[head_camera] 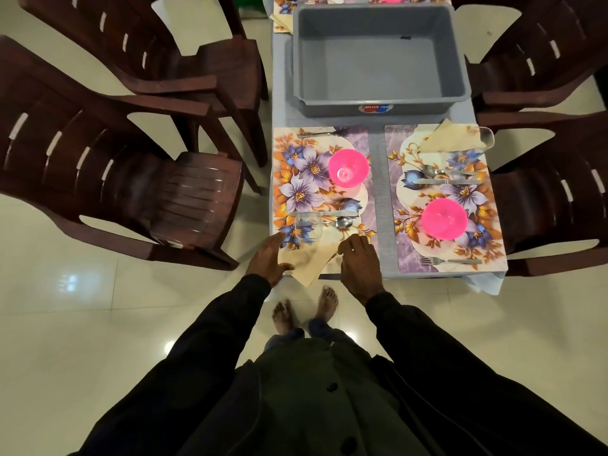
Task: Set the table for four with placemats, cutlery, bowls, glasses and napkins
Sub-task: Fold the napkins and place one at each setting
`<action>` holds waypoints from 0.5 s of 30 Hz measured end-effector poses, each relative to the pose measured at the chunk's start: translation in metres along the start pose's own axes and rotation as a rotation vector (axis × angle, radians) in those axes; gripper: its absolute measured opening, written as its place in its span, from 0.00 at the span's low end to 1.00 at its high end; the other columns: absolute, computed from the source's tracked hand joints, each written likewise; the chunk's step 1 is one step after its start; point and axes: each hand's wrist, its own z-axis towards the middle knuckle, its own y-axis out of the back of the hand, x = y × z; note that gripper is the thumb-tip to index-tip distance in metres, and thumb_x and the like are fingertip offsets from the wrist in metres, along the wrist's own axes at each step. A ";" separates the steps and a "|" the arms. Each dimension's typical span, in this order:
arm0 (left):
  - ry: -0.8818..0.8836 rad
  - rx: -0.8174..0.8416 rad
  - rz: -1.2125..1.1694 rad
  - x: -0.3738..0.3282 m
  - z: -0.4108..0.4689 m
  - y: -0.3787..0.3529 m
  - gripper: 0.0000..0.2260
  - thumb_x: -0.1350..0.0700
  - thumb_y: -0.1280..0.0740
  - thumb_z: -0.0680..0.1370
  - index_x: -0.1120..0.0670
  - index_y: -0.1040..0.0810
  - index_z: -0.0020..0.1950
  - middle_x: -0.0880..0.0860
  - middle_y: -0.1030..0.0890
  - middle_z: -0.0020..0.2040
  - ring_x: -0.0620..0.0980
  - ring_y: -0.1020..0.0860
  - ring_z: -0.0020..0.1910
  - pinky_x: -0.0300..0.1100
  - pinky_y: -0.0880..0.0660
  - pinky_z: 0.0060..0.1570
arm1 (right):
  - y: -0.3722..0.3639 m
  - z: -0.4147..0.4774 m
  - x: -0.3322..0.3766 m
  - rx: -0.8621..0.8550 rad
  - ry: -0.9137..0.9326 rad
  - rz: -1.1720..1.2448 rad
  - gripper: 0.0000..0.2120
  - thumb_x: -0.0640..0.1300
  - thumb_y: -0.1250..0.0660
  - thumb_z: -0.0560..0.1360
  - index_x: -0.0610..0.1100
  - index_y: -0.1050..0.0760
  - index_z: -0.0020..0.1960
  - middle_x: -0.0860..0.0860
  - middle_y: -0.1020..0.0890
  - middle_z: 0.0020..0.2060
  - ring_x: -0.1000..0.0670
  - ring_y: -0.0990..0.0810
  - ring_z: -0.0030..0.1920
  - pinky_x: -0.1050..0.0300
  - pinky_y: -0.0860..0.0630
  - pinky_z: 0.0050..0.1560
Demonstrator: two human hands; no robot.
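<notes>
Landmark: grey tub [378, 60] on the table [380, 192]. Two floral placemats lie just on the person's side of the tub.

Left placemat [296, 179], below the tub's left half, holds:
- a pink bowl [348, 167]
- a fork [320, 134] along the edge nearest the tub
- a knife [324, 213] and spoon [340, 222] farther from the tub
- a clear glass [307, 227] beside the spoon
- a cream napkin [309, 258] at the edge farthest from the tub, overhanging the table edge

Left hand [268, 258] has its fingers straight and together, lying along the napkin's left side, with the thumb at the napkin's near edge. Right hand [360, 264] has its fingers bent down over the napkin's right corner. Cannot tell whether they pinch it.

Right placemat [487, 205], below the tub's right half, carries:
- a second pink bowl [444, 218]
- a second napkin [447, 138] and a second glass [487, 136] at the tub end
- cutlery [444, 178] mid-mat
- a second fork [450, 260] at the end away from the tub
</notes>
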 end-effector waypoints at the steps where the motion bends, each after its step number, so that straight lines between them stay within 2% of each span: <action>1: 0.002 0.009 0.014 0.002 -0.001 -0.001 0.36 0.59 0.21 0.71 0.55 0.33 0.77 0.57 0.28 0.73 0.59 0.28 0.71 0.52 0.29 0.69 | 0.000 0.000 0.000 -0.002 -0.021 0.008 0.14 0.35 0.22 0.66 0.38 0.21 0.50 0.40 0.19 0.50 0.39 0.20 0.52 0.47 0.19 0.47; 6: 0.008 -0.016 0.006 0.005 -0.001 0.001 0.35 0.59 0.22 0.73 0.55 0.32 0.76 0.56 0.27 0.73 0.59 0.27 0.69 0.51 0.28 0.68 | 0.002 0.004 -0.014 -0.031 -0.117 0.053 0.15 0.34 0.23 0.65 0.41 0.20 0.49 0.43 0.19 0.49 0.42 0.21 0.51 0.50 0.22 0.47; 8: -0.018 -0.029 0.015 0.002 0.002 0.010 0.32 0.58 0.23 0.74 0.56 0.31 0.76 0.57 0.26 0.72 0.58 0.27 0.69 0.50 0.29 0.68 | 0.009 0.013 -0.020 -0.034 -0.145 0.053 0.16 0.33 0.23 0.64 0.40 0.20 0.51 0.43 0.19 0.50 0.42 0.21 0.51 0.49 0.22 0.47; 12: -0.041 -0.091 0.064 -0.004 0.018 0.035 0.30 0.57 0.24 0.75 0.56 0.29 0.75 0.57 0.26 0.72 0.59 0.28 0.70 0.50 0.32 0.69 | 0.032 0.046 -0.035 -0.106 -0.162 0.103 0.17 0.28 0.31 0.65 0.38 0.21 0.53 0.42 0.19 0.48 0.40 0.22 0.49 0.46 0.22 0.47; 15: -0.032 -0.136 0.082 -0.010 0.036 0.052 0.30 0.55 0.24 0.76 0.56 0.30 0.75 0.57 0.26 0.73 0.60 0.28 0.71 0.52 0.31 0.70 | 0.053 0.076 -0.045 -0.172 -0.165 0.143 0.18 0.28 0.30 0.65 0.38 0.20 0.54 0.42 0.19 0.48 0.40 0.21 0.50 0.46 0.21 0.47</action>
